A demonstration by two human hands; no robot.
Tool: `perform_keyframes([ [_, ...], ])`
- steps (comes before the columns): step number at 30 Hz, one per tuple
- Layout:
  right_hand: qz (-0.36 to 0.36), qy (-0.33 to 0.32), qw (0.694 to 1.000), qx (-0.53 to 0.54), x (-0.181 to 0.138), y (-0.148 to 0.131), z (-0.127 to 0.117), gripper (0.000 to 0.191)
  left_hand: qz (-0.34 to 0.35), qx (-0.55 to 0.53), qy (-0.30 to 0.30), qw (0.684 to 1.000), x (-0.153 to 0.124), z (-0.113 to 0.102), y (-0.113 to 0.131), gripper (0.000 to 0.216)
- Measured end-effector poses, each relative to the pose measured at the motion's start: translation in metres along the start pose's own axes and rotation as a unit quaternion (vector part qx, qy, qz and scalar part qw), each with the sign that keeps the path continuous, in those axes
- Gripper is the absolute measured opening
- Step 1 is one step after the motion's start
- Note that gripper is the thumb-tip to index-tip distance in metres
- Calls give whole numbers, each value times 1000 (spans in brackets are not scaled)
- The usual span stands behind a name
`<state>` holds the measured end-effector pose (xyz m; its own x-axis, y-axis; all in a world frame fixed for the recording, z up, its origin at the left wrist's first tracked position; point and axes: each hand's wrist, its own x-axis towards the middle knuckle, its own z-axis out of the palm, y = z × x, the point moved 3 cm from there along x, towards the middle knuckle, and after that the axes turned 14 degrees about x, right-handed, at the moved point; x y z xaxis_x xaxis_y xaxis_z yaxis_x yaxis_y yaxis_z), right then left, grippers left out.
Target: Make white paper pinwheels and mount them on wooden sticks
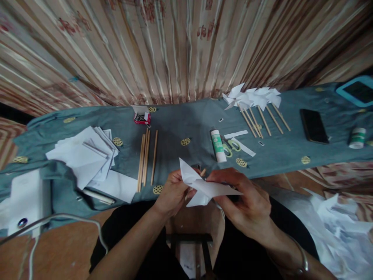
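A white paper pinwheel [204, 189] is held over my lap at the table's near edge. My left hand [172, 192] is closed at its left side, fingertips partly hidden behind the paper. The thumb and fingers of my right hand [244, 196] grip it from the right. The tip of a wooden stick [203, 172] shows just behind the pinwheel; most of it is hidden. Beyond my hands lie a green and white glue stick [218, 146], green-handled scissors [232, 147] and white paper strips [246, 147].
Finished pinwheels on sticks [253, 97] lie at the back right, near a black phone [314, 125]. Several wooden sticks [143, 161], a small red box of metal pins [142, 116] and stacked paper [78, 153] are left. A white cable [72, 217] crosses the lower left.
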<state>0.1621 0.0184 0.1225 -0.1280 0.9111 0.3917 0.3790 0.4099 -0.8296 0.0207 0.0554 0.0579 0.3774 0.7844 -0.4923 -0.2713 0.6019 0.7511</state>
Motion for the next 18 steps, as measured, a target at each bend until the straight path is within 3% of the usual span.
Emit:
perform_keyframes([
  [18,2,-3,1000,4,0,1,-3,35,6,-1,1,1000,1,0,-2,24],
])
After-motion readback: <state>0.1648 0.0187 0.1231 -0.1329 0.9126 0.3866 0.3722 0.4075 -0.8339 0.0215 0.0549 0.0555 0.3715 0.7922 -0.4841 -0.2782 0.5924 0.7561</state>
